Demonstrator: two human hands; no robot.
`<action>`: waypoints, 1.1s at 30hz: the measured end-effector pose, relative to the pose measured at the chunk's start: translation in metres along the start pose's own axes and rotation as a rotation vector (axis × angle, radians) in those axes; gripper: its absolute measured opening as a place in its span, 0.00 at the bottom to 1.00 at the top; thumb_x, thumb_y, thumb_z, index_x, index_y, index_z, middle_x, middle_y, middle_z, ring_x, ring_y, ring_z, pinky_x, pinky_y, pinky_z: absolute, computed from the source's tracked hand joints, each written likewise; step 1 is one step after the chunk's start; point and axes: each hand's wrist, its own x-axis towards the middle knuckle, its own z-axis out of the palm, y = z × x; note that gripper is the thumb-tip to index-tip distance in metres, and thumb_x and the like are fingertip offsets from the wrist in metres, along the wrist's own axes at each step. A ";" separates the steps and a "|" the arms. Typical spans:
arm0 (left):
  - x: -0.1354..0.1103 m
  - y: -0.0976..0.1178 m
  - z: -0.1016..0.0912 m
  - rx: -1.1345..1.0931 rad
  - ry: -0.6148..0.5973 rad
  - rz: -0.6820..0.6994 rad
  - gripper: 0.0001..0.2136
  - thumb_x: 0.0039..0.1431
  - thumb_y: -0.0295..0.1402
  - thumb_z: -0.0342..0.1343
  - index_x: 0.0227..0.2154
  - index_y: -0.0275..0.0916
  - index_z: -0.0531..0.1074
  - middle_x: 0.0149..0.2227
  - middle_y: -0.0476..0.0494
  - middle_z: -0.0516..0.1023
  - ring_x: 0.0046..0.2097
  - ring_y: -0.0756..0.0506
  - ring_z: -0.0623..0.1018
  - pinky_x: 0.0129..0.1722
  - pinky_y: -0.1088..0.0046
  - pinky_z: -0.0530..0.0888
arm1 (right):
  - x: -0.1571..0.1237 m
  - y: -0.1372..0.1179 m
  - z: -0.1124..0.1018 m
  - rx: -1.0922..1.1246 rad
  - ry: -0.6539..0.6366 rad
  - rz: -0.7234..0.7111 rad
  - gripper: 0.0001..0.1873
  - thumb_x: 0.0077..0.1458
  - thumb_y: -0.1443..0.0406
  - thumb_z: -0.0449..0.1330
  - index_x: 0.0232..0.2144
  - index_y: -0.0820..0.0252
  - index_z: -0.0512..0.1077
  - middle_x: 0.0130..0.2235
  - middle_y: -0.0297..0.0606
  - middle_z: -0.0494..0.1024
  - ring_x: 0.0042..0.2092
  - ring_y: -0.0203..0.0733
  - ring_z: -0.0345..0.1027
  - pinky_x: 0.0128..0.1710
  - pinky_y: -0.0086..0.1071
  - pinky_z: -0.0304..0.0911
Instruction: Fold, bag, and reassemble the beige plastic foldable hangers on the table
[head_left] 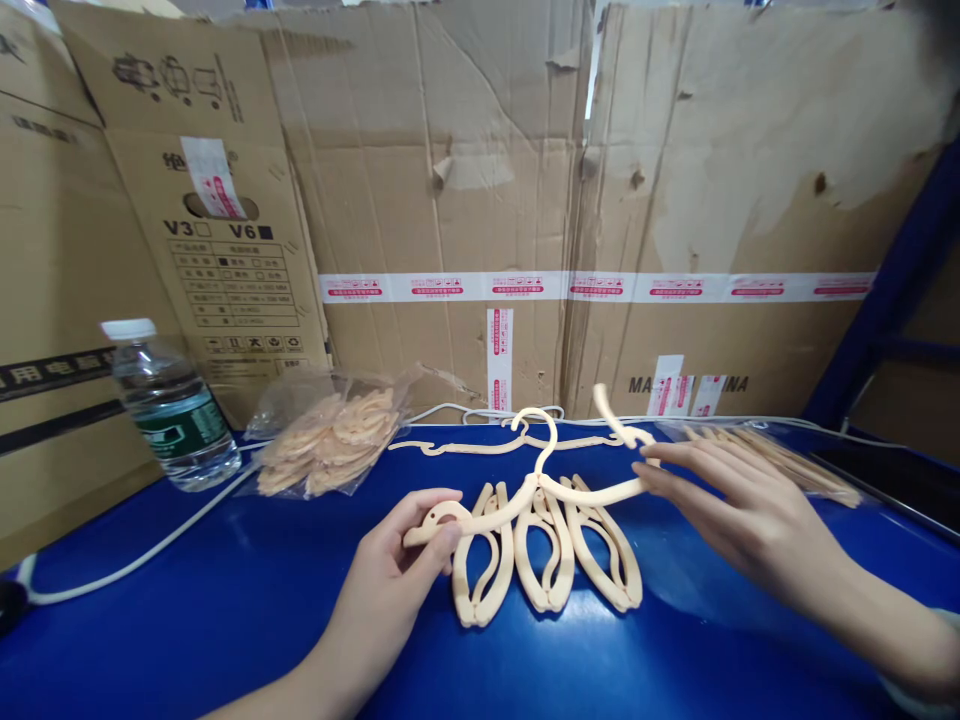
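Observation:
A cream plastic hanger (536, 490) with a hook on top lies across the middle of the blue table (225, 600). My left hand (397, 570) pinches its left end between thumb and fingers. My right hand (720, 500) has its fingers stretched out, with the fingertips on the hanger's right end. Under the hanger lie three cream looped clip parts (547, 550) side by side. Another cream hanger piece (480, 447) lies flat further back.
A clear bag of cream parts (330, 440) lies at the left, beside a water bottle (169, 405). A second clear bag with long cream pieces (772, 455) lies at the right. A white cable (142, 560) runs across the table. Cardboard boxes (480, 200) wall the back.

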 end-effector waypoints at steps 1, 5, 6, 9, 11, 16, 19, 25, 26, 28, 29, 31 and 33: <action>0.000 0.001 0.000 -0.001 0.002 -0.001 0.18 0.54 0.48 0.59 0.41 0.40 0.75 0.29 0.50 0.75 0.28 0.49 0.71 0.33 0.75 0.72 | 0.000 -0.001 0.001 0.026 0.005 0.025 0.17 0.61 0.75 0.53 0.47 0.57 0.74 0.48 0.47 0.78 0.46 0.50 0.74 0.42 0.41 0.69; 0.000 0.003 0.001 -0.022 -0.003 -0.009 0.18 0.53 0.48 0.60 0.40 0.40 0.75 0.30 0.49 0.75 0.29 0.49 0.71 0.30 0.76 0.73 | 0.002 -0.007 0.006 0.183 0.024 0.161 0.16 0.61 0.75 0.53 0.47 0.56 0.73 0.49 0.44 0.76 0.47 0.44 0.75 0.42 0.33 0.72; 0.000 0.003 0.001 -0.025 0.000 -0.012 0.18 0.52 0.48 0.60 0.40 0.40 0.75 0.30 0.49 0.75 0.29 0.49 0.70 0.30 0.76 0.73 | 0.002 -0.007 0.008 0.226 0.029 0.198 0.15 0.62 0.73 0.54 0.47 0.55 0.73 0.48 0.43 0.77 0.47 0.43 0.75 0.43 0.33 0.72; 0.000 0.003 0.001 -0.022 0.014 -0.013 0.18 0.52 0.47 0.61 0.40 0.40 0.75 0.28 0.50 0.74 0.28 0.49 0.71 0.30 0.75 0.72 | 0.002 -0.006 0.012 0.363 0.033 0.307 0.14 0.61 0.69 0.58 0.48 0.52 0.73 0.46 0.39 0.79 0.46 0.44 0.76 0.45 0.35 0.73; 0.000 0.004 0.001 -0.005 0.026 -0.003 0.17 0.52 0.46 0.61 0.40 0.40 0.76 0.27 0.51 0.74 0.28 0.49 0.71 0.31 0.75 0.72 | 0.001 -0.005 0.013 0.469 0.005 0.380 0.13 0.60 0.66 0.60 0.48 0.51 0.74 0.44 0.38 0.81 0.46 0.45 0.76 0.45 0.37 0.74; 0.000 0.003 0.001 -0.027 0.019 -0.016 0.16 0.52 0.44 0.61 0.40 0.40 0.76 0.26 0.52 0.74 0.28 0.48 0.74 0.32 0.74 0.72 | 0.003 -0.004 0.012 0.724 -0.062 0.545 0.11 0.61 0.60 0.60 0.45 0.50 0.77 0.45 0.40 0.80 0.50 0.49 0.74 0.47 0.41 0.74; 0.001 -0.002 0.002 -0.073 -0.010 -0.024 0.15 0.53 0.42 0.61 0.41 0.41 0.75 0.24 0.52 0.75 0.29 0.46 0.76 0.33 0.73 0.74 | 0.007 -0.003 0.008 0.784 -0.071 0.594 0.13 0.60 0.56 0.60 0.45 0.50 0.78 0.46 0.42 0.81 0.52 0.51 0.73 0.49 0.44 0.73; -0.003 -0.008 0.006 -0.148 -0.056 -0.027 0.11 0.55 0.39 0.62 0.39 0.41 0.75 0.27 0.51 0.77 0.29 0.47 0.79 0.32 0.75 0.76 | 0.012 -0.003 0.002 0.942 -0.128 0.699 0.14 0.59 0.54 0.62 0.42 0.51 0.79 0.46 0.42 0.81 0.50 0.50 0.75 0.50 0.44 0.73; -0.005 -0.007 0.007 -0.169 -0.069 -0.021 0.10 0.55 0.38 0.62 0.38 0.41 0.74 0.27 0.51 0.77 0.29 0.47 0.79 0.32 0.75 0.76 | 0.013 -0.007 0.002 0.992 -0.141 0.730 0.14 0.58 0.54 0.62 0.41 0.52 0.79 0.46 0.42 0.81 0.49 0.50 0.75 0.49 0.44 0.73; -0.009 -0.004 0.010 -0.207 -0.108 -0.006 0.10 0.55 0.37 0.62 0.39 0.42 0.73 0.26 0.52 0.76 0.28 0.48 0.79 0.31 0.75 0.76 | 0.015 -0.016 0.002 1.120 -0.181 0.780 0.14 0.58 0.54 0.63 0.43 0.53 0.77 0.46 0.42 0.80 0.49 0.49 0.75 0.49 0.43 0.73; -0.012 -0.002 0.011 -0.219 -0.131 0.004 0.10 0.56 0.37 0.62 0.40 0.42 0.72 0.26 0.52 0.76 0.27 0.48 0.78 0.30 0.75 0.76 | 0.017 -0.022 0.002 1.186 -0.199 0.793 0.15 0.58 0.55 0.63 0.46 0.53 0.75 0.46 0.42 0.80 0.49 0.49 0.75 0.49 0.43 0.73; -0.016 0.002 0.014 -0.223 -0.167 0.025 0.12 0.57 0.36 0.61 0.43 0.43 0.70 0.26 0.53 0.76 0.26 0.49 0.77 0.29 0.75 0.75 | 0.019 -0.034 0.004 1.291 -0.224 0.821 0.21 0.58 0.56 0.62 0.52 0.52 0.69 0.44 0.41 0.79 0.48 0.46 0.75 0.49 0.43 0.72; -0.019 0.006 0.015 -0.213 -0.178 0.044 0.13 0.57 0.36 0.61 0.45 0.43 0.70 0.26 0.52 0.75 0.26 0.49 0.76 0.29 0.75 0.75 | 0.020 -0.044 0.007 1.368 -0.223 0.865 0.24 0.58 0.54 0.62 0.54 0.52 0.63 0.39 0.39 0.79 0.42 0.44 0.76 0.43 0.41 0.73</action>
